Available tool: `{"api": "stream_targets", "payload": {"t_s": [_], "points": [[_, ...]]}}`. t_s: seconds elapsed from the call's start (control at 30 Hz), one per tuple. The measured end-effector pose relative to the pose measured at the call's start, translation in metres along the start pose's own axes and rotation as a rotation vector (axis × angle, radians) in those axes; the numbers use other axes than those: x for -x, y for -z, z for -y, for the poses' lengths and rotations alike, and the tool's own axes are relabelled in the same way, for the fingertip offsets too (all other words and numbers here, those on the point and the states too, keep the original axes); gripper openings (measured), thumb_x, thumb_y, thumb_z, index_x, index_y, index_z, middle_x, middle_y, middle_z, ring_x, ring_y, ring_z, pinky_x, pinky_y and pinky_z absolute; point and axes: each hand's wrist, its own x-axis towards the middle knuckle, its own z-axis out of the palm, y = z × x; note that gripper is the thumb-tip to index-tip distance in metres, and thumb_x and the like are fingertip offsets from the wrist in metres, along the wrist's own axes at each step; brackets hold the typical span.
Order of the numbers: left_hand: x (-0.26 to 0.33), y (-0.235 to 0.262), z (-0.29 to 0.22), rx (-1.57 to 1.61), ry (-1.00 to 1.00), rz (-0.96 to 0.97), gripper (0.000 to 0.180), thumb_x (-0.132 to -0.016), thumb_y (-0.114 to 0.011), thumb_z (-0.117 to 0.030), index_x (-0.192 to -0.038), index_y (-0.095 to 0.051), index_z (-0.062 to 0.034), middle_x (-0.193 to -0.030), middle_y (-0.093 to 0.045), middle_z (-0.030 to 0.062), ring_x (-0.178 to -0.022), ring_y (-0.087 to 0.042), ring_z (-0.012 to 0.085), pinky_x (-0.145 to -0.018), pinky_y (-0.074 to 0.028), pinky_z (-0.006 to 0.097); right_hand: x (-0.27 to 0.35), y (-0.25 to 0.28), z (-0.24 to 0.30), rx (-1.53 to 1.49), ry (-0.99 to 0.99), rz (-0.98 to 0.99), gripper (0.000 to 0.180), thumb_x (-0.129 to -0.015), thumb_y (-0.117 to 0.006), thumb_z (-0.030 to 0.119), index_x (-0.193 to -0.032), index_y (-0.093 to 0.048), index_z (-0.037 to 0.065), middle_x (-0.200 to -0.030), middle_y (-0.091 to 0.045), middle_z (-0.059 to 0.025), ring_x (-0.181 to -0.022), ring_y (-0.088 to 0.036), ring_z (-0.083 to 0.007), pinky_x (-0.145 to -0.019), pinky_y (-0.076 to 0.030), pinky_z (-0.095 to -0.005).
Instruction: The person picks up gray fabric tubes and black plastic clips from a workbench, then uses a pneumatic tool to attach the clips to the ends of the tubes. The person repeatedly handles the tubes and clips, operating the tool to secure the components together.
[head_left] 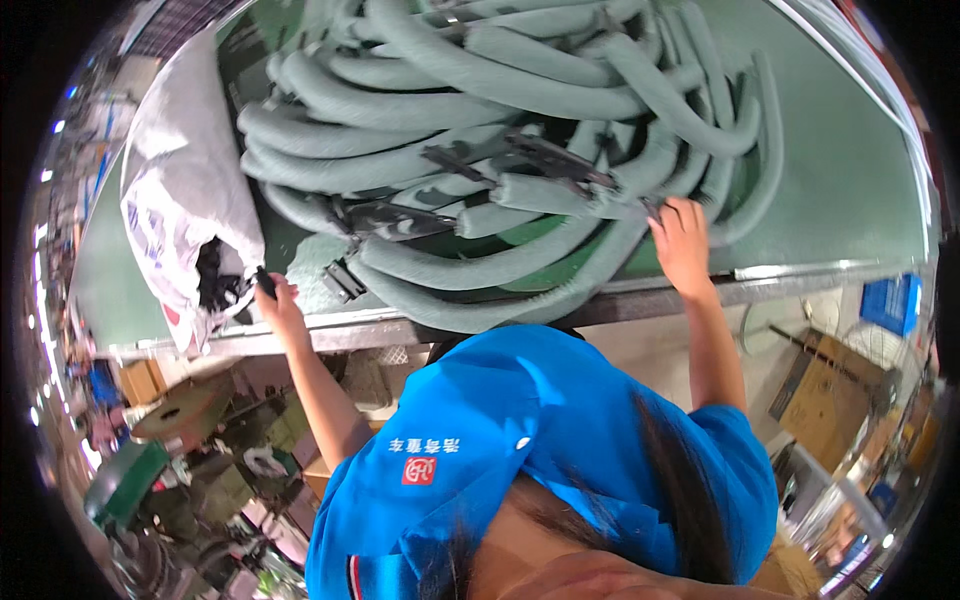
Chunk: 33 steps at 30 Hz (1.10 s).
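A large heap of curved grey-green tubes [460,275] lies on the green table in front of me. Black plastic pieces [550,160] stick out among them, some at tube ends. At the heap's near right edge, my right hand [683,245] is closed on a tube, with a small dark piece by the fingertips. My left hand [282,303] pinches a small black plastic part [265,282]. It is beside the mouth of a white woven bag [190,180], where more black parts [217,278] show.
The green tabletop [830,170] has a pale front edge close to my body. Behind me on the right are a cardboard box [822,395] and a blue crate [890,303]. Machinery with a green housing [128,480] and assorted clutter fill the floor at lower left.
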Motion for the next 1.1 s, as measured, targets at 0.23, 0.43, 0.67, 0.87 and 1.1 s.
{"api": "stream_targets", "payload": {"t_s": [0.23, 0.43, 0.67, 0.87, 1.1], "points": [[0.084, -0.135, -0.16, 1.025, 0.077, 0.996, 0.052, -0.098, -0.03, -0.05, -0.091, -0.049, -0.0024, -0.071, -0.054, 0.008, -0.068, -0.052, 0.0176, -0.066, -0.045, 0.035, -0.01, 0.017, 0.013, -0.255, 0.068, -0.239, 0.022, -0.078, -0.066, 0.016, -0.086, -0.053, 0.001, -0.089, -0.056, -0.0124, -0.08, -0.054, -0.0323, -0.069, -0.043, -0.0406], [0.143, -0.226, -0.259, 1.188, 0.265, 1.144, 0.011, -0.098, -0.045, -0.01, -0.109, -0.042, -0.0118, -0.097, -0.054, 0.0077, -0.09, -0.057, 0.02, -0.089, -0.047, 0.04, -0.022, 0.033, 0.047, -0.309, 0.053, -0.35, 0.023, -0.078, -0.068, 0.017, -0.082, -0.05, 0.003, -0.082, -0.056, -0.0115, -0.071, -0.053, -0.0308, -0.062, -0.042, -0.0394], [0.139, -0.296, -0.292, 1.609, 0.886, 1.105, 0.028, -0.091, -0.055, -0.039, -0.094, -0.05, -0.011, -0.072, -0.042, -0.0006, -0.062, -0.038, 0.0093, -0.061, -0.043, 0.024, -0.027, 0.03, 0.055, -0.325, 0.011, -0.407, 0.024, -0.083, -0.064, 0.022, -0.078, -0.053, 0.002, -0.078, -0.056, -0.0111, -0.066, -0.053, -0.0297, -0.058, -0.041, -0.0373], [0.131, -0.304, -0.282, 1.828, 1.172, 1.242, 0.038, -0.084, -0.057, -0.049, -0.081, -0.05, -0.0116, -0.06, -0.034, -0.0035, -0.051, -0.03, 0.0088, -0.048, -0.034, 0.021, -0.032, 0.027, 0.055, -0.286, -0.008, -0.441, 0.025, -0.079, -0.066, 0.025, -0.078, -0.053, 0.004, -0.076, -0.053, -0.0086, -0.067, -0.053, -0.0269, -0.057, -0.041, -0.0369], [0.127, -0.284, -0.3, 1.512, 0.672, 1.221, 0.05, -0.089, -0.039, -0.061, -0.068, -0.039, -0.0162, -0.053, -0.027, -0.0043, -0.044, -0.023, 0.0083, -0.042, -0.024, 0.024, -0.034, 0.024, 0.056, -0.348, -0.013, -0.369, 0.026, -0.081, -0.065, 0.025, -0.076, -0.051, 0.004, -0.073, -0.053, -0.0099, -0.064, -0.052, -0.028, -0.056, -0.039, -0.0374]]}}
